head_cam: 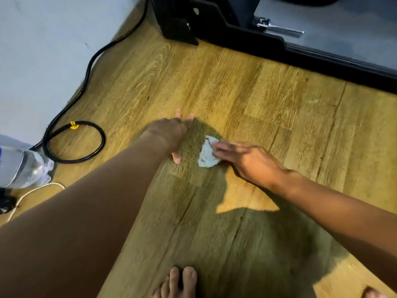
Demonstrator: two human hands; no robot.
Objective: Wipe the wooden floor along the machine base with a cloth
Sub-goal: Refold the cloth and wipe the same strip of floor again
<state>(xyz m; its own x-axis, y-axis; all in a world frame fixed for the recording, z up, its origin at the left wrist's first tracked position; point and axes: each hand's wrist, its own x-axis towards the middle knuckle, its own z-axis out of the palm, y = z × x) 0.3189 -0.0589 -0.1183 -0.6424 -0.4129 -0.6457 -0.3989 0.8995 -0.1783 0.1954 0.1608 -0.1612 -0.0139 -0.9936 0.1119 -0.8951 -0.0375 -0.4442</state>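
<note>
At the far left edge a clear plastic bottle [23, 168] lies on its side, ribbed and glossy; what it contains cannot be made out. A thin white cord [51, 184] curves past its near side. Just to the right, a thick black rubbery cable [103, 139] runs down along the pale grey wall [43, 50] and coils into a round loop, tied with a small yellow tag [74, 125].

The wooden floor [247, 93] is laid in honey-coloured planks with a streaked grain, partly under the person's shadow. Near the middle, the left hand [174, 134] lies flat on the boards with its fingers spread, holding nothing. Just right of it, and not touching it, sits the cloth [207, 153], a small crumpled pale blue-grey wad on the floor, well short of the machine. The right hand [247, 160] presses on the cloth with straight fingers laid over its right edge.

Far right, the machine base [236, 33] is matte black and angular, running diagonally, with a shiny chrome pin [279, 29] above it. Bare toes [178, 282] show at the near edge.
</note>
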